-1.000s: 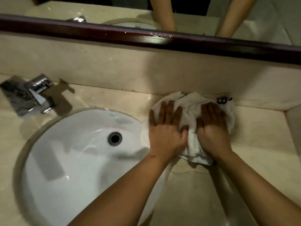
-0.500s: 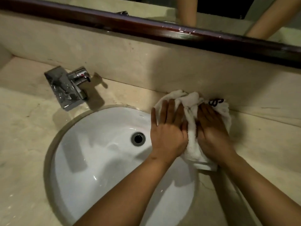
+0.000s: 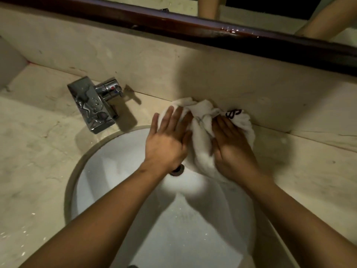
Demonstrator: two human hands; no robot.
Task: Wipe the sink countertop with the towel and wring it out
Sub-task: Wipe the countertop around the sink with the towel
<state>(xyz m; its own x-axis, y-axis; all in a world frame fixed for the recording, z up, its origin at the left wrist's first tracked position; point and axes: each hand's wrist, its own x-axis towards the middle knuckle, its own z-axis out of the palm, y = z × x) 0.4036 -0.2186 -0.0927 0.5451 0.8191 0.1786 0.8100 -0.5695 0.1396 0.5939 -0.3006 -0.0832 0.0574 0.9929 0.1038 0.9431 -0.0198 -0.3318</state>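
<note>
Both hands are laid flat on the towel (image 3: pixel 202 136). The left hand (image 3: pixel 166 140) is pressed on its left part with straight, spread fingers. The right hand (image 3: pixel 231 149) is laid on its right part with fingers stretched over the cloth. Nothing is gripped by either hand.

A pale stone countertop (image 3: pixel 38 161) is seen to the left of the left hand and to the right of the right hand. A wall (image 3: pixel 173 74) of the same stone rises just beyond the fingertips, and a dark wooden mirror frame (image 3: pixel 193 29) runs farther beyond them. A white sink (image 3: pixel 125 190) lies below the wrists and forearms.

The towel, white and bunched, is pushed against the foot of the wall, and its near edge hangs over the back rim of the sink.

A wet chrome tap (image 3: pixel 92 107) stands to the left of the left hand, apart from it. The drain (image 3: pixel 176 170) is partly hidden beneath the left wrist. A black print (image 3: pixel 233 114) shows on the towel just beyond the right fingertips.
</note>
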